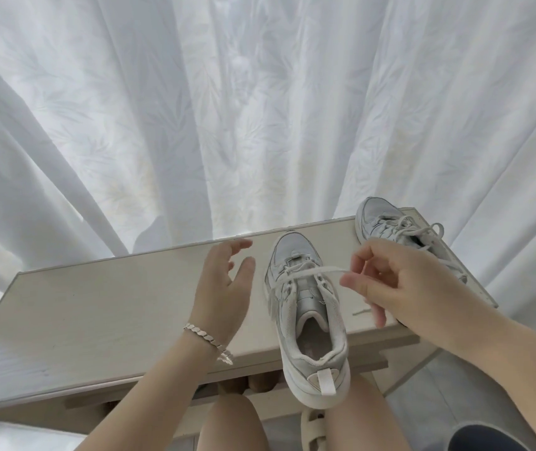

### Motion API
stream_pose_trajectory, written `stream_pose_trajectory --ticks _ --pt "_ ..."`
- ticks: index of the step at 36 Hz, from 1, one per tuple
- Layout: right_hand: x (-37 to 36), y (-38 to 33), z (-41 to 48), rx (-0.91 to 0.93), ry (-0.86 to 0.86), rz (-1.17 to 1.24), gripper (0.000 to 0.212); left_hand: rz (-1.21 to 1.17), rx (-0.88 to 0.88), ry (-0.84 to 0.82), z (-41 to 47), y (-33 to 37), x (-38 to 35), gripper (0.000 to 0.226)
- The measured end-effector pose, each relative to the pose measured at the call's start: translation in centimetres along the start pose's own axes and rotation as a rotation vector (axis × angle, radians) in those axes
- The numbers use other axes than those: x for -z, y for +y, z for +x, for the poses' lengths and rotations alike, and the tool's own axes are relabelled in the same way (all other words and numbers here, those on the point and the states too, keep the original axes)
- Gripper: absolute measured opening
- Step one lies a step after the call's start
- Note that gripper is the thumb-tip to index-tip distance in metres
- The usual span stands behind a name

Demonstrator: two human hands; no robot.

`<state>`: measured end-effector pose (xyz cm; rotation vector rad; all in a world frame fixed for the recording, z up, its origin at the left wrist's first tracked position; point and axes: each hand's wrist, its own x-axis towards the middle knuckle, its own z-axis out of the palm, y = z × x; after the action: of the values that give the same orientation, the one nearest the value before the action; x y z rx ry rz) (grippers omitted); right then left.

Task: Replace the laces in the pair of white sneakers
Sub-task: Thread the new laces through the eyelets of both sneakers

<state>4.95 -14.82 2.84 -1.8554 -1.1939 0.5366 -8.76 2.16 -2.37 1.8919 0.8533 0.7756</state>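
Our right hand (400, 281) pinches the lace (312, 272) of the near sneaker (309, 323), heel overhanging the counter (97, 304); left hand (224, 288) beside it, fingers spread, holding nothing; second sneaker (387, 226) at the far corner.

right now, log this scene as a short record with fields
table: pale wood, holds both shoes
near shoe: heel overhangs table's near edge, partly laced
far shoe: far right corner, laced
lace: stretched from near shoe to right hand
right hand: pinches lace
left hand: open, beside near shoe, holds nothing
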Motion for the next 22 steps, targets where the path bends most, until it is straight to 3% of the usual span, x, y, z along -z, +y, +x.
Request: stream_pose_trajectory --ticks 4,8,11,14,18,22 --pt "-0.4 -1.7 0.9 0.284 0.117 -0.239 0.016 -0.235 -0.204 -0.304 -1.1 4.7 -0.3 0.024" --pt "-1.2 -2.1 2.1 0.494 0.132 -0.373 0.016 -0.261 -0.195 -0.516 -1.6 6.8 -0.8 0.029" --pt "-1.4 -1.7 2.4 0.474 0.154 -0.375 0.005 -0.107 -0.193 -0.520 -1.6 6.6 -0.7 0.042" --pt "-2.0 -1.2 2.0 0.325 0.097 -0.313 0.020 -0.039 -0.131 -0.457 -1.4 5.5 -0.1 0.042" --pt "-3.7 -0.2 1.3 0.100 -0.083 -0.592 0.042 -0.168 0.093 -0.261 -0.9 4.2 0.7 0.033" --pt "-5.3 0.7 1.5 0.073 -0.050 -0.737 0.036 -0.333 0.210 -0.149 -0.5 3.5 1.3 0.025"
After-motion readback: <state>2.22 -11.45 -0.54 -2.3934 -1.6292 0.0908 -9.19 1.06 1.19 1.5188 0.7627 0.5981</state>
